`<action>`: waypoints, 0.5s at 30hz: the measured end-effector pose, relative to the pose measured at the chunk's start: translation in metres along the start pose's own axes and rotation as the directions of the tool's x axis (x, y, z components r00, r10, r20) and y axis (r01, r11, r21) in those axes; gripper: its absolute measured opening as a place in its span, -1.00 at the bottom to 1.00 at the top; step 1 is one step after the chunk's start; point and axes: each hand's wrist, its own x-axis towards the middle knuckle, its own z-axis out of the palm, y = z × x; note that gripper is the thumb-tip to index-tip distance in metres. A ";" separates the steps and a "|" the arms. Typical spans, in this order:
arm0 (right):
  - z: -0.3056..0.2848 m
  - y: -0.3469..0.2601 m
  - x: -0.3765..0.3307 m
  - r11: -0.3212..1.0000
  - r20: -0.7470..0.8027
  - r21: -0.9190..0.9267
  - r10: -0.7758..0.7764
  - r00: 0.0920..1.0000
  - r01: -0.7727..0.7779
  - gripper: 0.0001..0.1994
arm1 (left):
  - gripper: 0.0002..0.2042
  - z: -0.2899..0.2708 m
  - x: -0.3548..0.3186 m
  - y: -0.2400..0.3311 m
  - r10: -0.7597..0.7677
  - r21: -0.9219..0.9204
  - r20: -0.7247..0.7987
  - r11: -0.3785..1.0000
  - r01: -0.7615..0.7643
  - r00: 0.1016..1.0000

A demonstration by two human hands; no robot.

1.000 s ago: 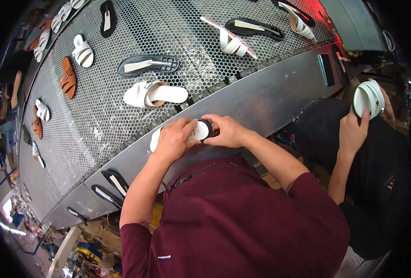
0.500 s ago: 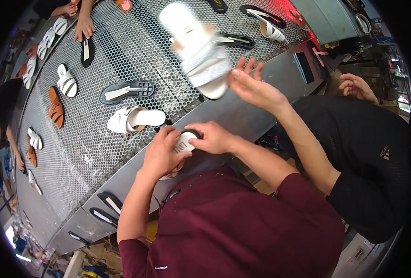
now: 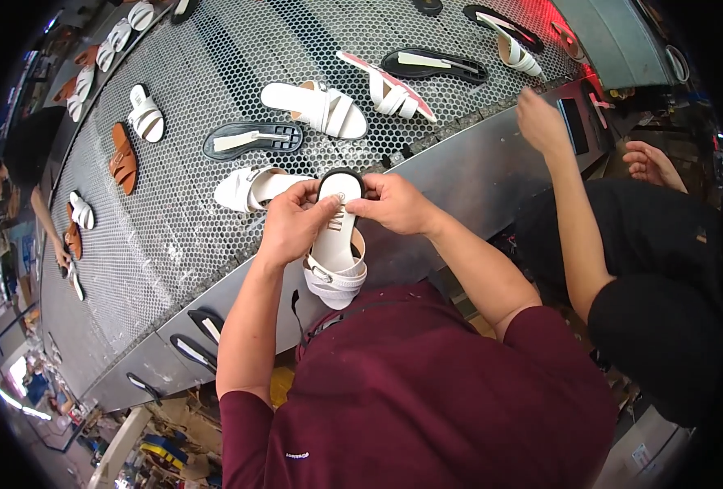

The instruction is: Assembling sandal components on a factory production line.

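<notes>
Both my hands grip a white strappy sandal (image 3: 337,253) by its heel end, where a black sole rim (image 3: 343,174) curves around the white insole. Its toe and buckled straps hang toward my body. My left hand (image 3: 292,224) is closed on the heel's left side, thumb on the insole. Opposite it, my right hand (image 3: 396,205) pinches the other side, thumb also on top. Just beyond my left hand, another white sandal (image 3: 243,190) rests on the mesh belt, partly hidden by my fingers. A black sole (image 3: 251,141) lies behind it.
The perforated metal belt (image 3: 190,216) carries a white sandal (image 3: 341,118), a pink-bottomed white sandal (image 3: 394,99) on its side, a black sole (image 3: 435,65) and brown sandals (image 3: 123,161). A co-worker's hand (image 3: 541,122) is at the right, near a phone (image 3: 572,126). Black soles (image 3: 192,350) line the metal edge.
The held sandal has turned and come into full view, its insole facing up. The white sandal that was blurred beside the co-worker's hand now lies on the belt; that hand has moved right.
</notes>
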 end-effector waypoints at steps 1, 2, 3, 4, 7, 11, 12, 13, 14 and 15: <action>0.000 0.004 0.003 0.999 0.010 0.021 -0.039 0.999 0.039 -0.77 | -0.71 0.001 0.000 -0.001 0.005 -0.013 -0.022 1.000 -0.005 1.000; -0.002 0.004 0.005 0.999 0.009 0.024 -0.035 0.999 0.035 -0.77 | -0.71 0.002 0.001 -0.001 0.000 -0.013 -0.022 1.000 0.000 1.000; -0.005 0.004 0.006 1.000 0.017 -0.019 -0.017 1.000 0.018 -0.76 | -0.72 0.003 0.003 -0.001 -0.002 -0.002 -0.044 1.000 0.002 0.999; -0.007 0.005 0.007 0.998 0.023 -0.062 0.001 1.000 0.001 -0.76 | -0.72 0.005 0.004 -0.002 -0.003 0.009 -0.066 1.000 0.004 0.998; -0.014 0.006 0.009 0.998 0.043 -0.042 0.050 0.998 -0.048 -0.73 | -0.72 0.008 0.005 -0.001 0.000 -0.037 -0.085 0.999 -0.003 0.996; -0.007 0.003 -0.001 0.969 0.113 -0.144 0.216 0.970 -0.199 -0.71 | -0.72 0.010 0.010 -0.007 0.015 -0.114 -0.129 0.993 -0.030 0.992; -0.006 0.002 -0.002 0.969 0.115 -0.143 0.218 0.969 -0.201 -0.71 | -0.72 0.010 0.011 -0.009 0.021 -0.128 -0.149 0.991 -0.041 0.989; -0.004 0.003 -0.005 0.952 0.104 -0.197 0.258 0.960 -0.235 -0.72 | -0.72 0.010 0.011 -0.011 0.026 -0.142 -0.171 0.989 -0.051 0.985; -0.003 0.003 -0.007 0.931 0.089 -0.249 0.296 0.951 -0.267 -0.72 | -0.72 0.013 0.011 -0.010 0.025 -0.142 -0.169 0.989 -0.049 0.985; -0.005 0.010 -0.007 0.948 0.092 -0.222 0.253 0.963 -0.228 -0.74 | -0.71 0.016 0.010 -0.007 0.004 -0.137 -0.173 0.990 -0.028 0.985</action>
